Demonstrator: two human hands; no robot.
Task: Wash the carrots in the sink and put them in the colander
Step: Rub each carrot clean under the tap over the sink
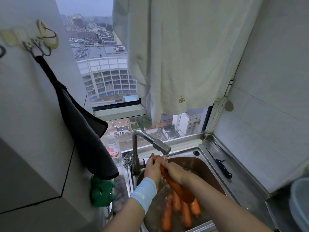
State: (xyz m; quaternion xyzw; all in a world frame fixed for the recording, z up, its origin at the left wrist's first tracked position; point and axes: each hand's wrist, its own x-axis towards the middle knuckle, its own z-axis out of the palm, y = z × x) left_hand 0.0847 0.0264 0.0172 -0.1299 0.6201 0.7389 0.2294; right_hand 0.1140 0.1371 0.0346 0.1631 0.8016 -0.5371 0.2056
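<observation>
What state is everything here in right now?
Left hand: grips a carrot at its upper end.
Right hand: grips the carrot's middle.
That carrot: under the tap.
Other carrots: lying in water in the sink.
Tap: flow too faint to tell.
Knife: lying flat on the sink's rim.
Bottle: upright.
Dark towel: hanging from a hook.

Likely home kitchen: sink (pixel 206 166), faucet (pixel 151 138).

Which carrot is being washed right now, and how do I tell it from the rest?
Start at the steel sink below the window and find the faucet spout. Just under it, the left hand and right hand both grip one carrot, held slanted with its tip by the spout. Unlike the other carrots lying low in the sink, it is lifted up.
</observation>
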